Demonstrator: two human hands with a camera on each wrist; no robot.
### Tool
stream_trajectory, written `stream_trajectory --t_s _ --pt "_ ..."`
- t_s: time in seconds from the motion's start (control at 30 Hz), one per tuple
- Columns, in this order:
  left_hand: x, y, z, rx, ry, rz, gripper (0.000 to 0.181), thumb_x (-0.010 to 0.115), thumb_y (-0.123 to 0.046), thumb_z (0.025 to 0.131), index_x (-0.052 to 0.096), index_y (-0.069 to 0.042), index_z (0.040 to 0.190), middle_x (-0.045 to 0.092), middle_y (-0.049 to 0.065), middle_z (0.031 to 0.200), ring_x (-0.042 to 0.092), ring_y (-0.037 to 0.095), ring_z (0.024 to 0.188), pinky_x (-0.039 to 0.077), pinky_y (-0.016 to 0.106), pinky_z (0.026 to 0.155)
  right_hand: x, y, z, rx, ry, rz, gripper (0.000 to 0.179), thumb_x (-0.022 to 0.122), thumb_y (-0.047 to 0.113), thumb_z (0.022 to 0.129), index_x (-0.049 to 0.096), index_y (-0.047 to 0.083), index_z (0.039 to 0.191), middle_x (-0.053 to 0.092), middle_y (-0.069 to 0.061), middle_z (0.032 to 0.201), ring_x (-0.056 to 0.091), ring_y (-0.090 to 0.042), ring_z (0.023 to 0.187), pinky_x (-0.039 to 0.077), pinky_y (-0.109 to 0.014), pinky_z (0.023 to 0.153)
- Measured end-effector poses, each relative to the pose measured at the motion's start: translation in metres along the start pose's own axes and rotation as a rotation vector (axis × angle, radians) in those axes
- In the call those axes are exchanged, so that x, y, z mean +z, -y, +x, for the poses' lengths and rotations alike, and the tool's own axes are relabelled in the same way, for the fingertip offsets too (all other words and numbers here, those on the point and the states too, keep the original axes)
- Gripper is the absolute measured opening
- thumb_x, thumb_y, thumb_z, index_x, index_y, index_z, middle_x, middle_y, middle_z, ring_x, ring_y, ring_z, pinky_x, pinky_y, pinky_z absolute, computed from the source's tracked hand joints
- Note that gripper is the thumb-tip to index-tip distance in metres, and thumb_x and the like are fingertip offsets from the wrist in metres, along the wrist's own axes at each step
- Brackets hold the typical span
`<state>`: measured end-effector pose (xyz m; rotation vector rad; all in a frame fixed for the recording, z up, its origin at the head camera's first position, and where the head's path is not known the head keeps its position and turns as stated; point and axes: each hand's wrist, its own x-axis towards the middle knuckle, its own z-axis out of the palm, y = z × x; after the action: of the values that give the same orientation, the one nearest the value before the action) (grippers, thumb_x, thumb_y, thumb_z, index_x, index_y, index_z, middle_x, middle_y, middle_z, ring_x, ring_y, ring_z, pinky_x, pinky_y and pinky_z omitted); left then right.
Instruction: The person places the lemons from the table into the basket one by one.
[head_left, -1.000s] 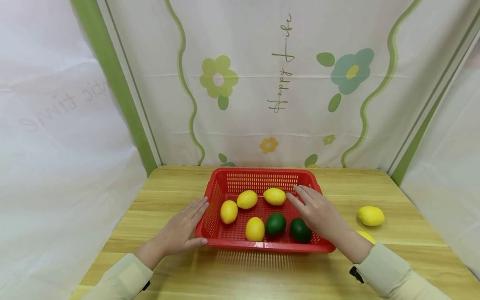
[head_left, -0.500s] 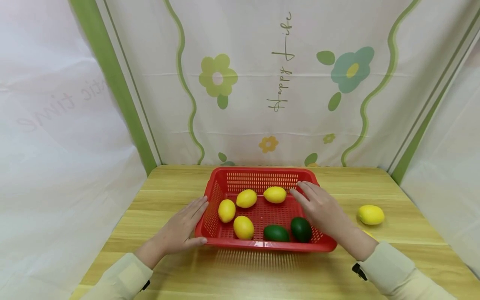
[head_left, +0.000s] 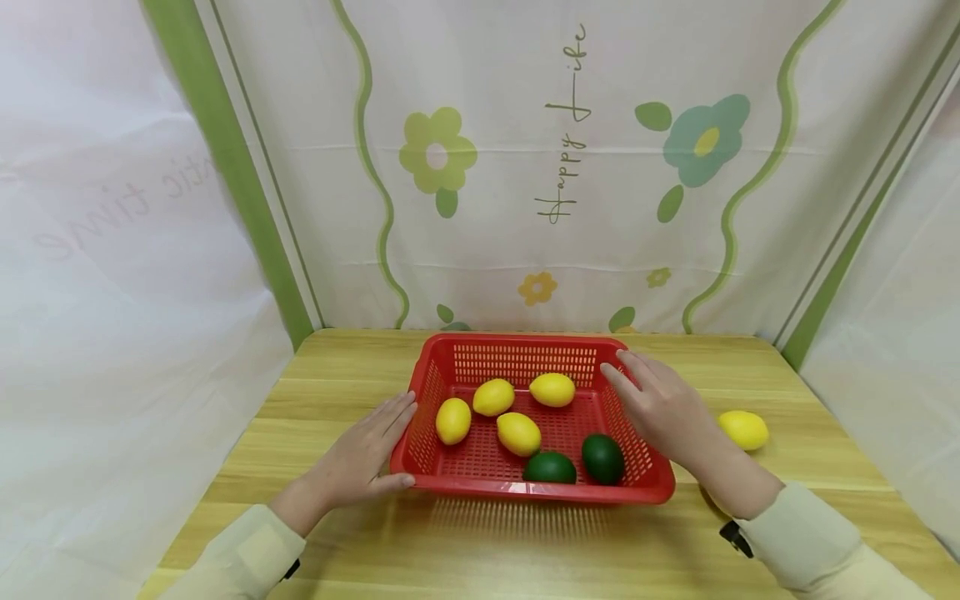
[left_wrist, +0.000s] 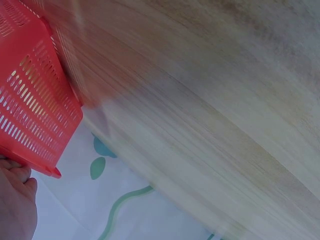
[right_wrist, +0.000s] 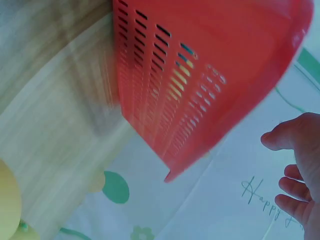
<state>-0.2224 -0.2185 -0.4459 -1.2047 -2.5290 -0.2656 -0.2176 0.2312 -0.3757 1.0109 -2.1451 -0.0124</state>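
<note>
A red slotted plastic basket (head_left: 472, 487) stands on the wooden table. Inside lie several yellow lemons, among them a left one (head_left: 453, 422), a middle one (head_left: 519, 434) and a back one (head_left: 552, 390). Two dark green oval fruits are near the front wall, one at the middle (head_left: 551, 468) and one at the right (head_left: 603, 459). My left hand (head_left: 360, 458) rests against the basket's left rim, fingers straight, thumb at the front corner. Above the right rim, my right hand (head_left: 663, 408) holds nothing, its fingers loosely bent; the right wrist view shows its thumb apart from the rim.
A lemon (head_left: 743, 430) lies on the table right of the basket, partly behind my right forearm. In the right wrist view, yellow fruit (right_wrist: 7, 200) shows at the left edge. A white printed curtain (head_left: 487, 233) hangs behind the table.
My right hand has moved right, from inside the basket to over its right rim. The front lemon shifted left, then toward the middle; the middle green fruit rolled to the front wall. The left hand stayed.
</note>
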Motion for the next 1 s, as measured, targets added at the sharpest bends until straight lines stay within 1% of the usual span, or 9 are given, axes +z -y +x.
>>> stream_trajectory --t_s 0.07,0.13,0.2,0.43,0.5,0.7,0.73,0.77,1.0 --pt "0.0 0.0 0.0 -0.004 0.003 -0.001 0.09 0.052 -0.061 0.091 0.033 0.007 0.147 0.029 0.019 0.155 0.027 0.031 0.142 0.03 0.046 0.111 -0.003 -0.003 -0.002 0.007 -0.007 -0.012 0.047 0.024 0.018 0.101 0.061 -0.006 0.118 0.059 -0.03 0.111 0.062 -0.044 0.095 0.055 -0.053 0.076" --pt "0.0 -0.001 0.0 -0.008 0.008 0.001 0.09 0.052 -0.061 0.09 0.033 0.006 0.147 0.029 0.019 0.155 0.027 0.031 0.142 0.03 0.046 0.111 -0.006 -0.007 -0.005 0.019 -0.003 -0.02 0.035 0.038 0.011 0.097 0.06 -0.006 0.119 0.059 -0.03 0.112 0.062 -0.044 0.093 0.055 -0.053 0.075" --pt "-0.001 -0.001 0.0 -0.012 0.012 0.0 0.09 0.053 -0.061 0.09 0.033 0.006 0.147 0.03 0.019 0.155 0.027 0.031 0.142 0.031 0.047 0.111 -0.009 -0.011 -0.008 0.037 0.007 -0.031 0.032 0.05 0.006 0.091 0.059 -0.005 0.12 0.058 -0.03 0.112 0.062 -0.044 0.093 0.055 -0.053 0.074" --pt "-0.002 -0.002 0.0 -0.007 0.009 0.009 0.09 0.054 -0.061 0.09 0.034 0.007 0.146 0.031 0.019 0.154 0.029 0.032 0.141 0.032 0.047 0.11 -0.019 -0.024 -0.02 0.078 -0.001 -0.058 0.033 0.05 0.006 0.089 0.058 -0.006 0.119 0.057 -0.03 0.11 0.062 -0.045 0.085 0.055 -0.054 0.07" --pt "-0.002 -0.002 0.0 -0.006 0.008 0.009 0.09 0.054 -0.061 0.09 0.034 0.007 0.146 0.031 0.019 0.154 0.029 0.032 0.141 0.032 0.046 0.111 -0.021 -0.028 -0.023 0.089 -0.008 -0.056 0.038 0.057 0.004 0.082 0.057 -0.007 0.118 0.056 -0.031 0.11 0.062 -0.046 0.084 0.055 -0.054 0.068" --pt "-0.002 -0.002 0.0 -0.015 0.015 0.005 0.091 0.055 -0.06 0.089 0.034 0.007 0.147 0.03 0.019 0.154 0.029 0.032 0.142 0.032 0.047 0.11 -0.029 -0.04 -0.036 0.131 -0.022 -0.059 0.047 0.068 -0.001 0.071 0.057 -0.009 0.117 0.056 -0.033 0.111 0.06 -0.048 0.088 0.054 -0.057 0.069" --pt "-0.002 -0.002 0.0 -0.016 0.016 0.004 0.091 0.055 -0.06 0.089 0.034 0.007 0.147 0.03 0.019 0.154 0.028 0.032 0.142 0.032 0.047 0.11 -0.03 -0.042 -0.038 0.135 -0.021 -0.062 0.046 0.066 -0.001 0.072 0.057 -0.009 0.117 0.056 -0.033 0.11 0.06 -0.048 0.088 0.054 -0.057 0.069" --pt "-0.002 -0.002 0.0 -0.017 0.017 0.005 0.091 0.055 -0.06 0.089 0.034 0.006 0.147 0.03 0.019 0.154 0.028 0.032 0.142 0.032 0.047 0.11 -0.03 -0.044 -0.04 0.138 -0.022 -0.066 0.051 0.07 -0.003 0.068 0.057 -0.01 0.117 0.056 -0.034 0.11 0.059 -0.049 0.088 0.053 -0.057 0.069" --pt "-0.002 -0.002 0.0 -0.01 0.009 0.005 0.09 0.054 -0.06 0.09 0.034 0.006 0.147 0.03 0.019 0.154 0.029 0.032 0.141 0.031 0.046 0.111 -0.032 -0.058 -0.059 0.178 -0.036 -0.108 0.064 0.077 -0.007 0.056 0.057 -0.009 0.117 0.056 -0.034 0.108 0.058 -0.05 0.088 0.051 -0.058 0.071"
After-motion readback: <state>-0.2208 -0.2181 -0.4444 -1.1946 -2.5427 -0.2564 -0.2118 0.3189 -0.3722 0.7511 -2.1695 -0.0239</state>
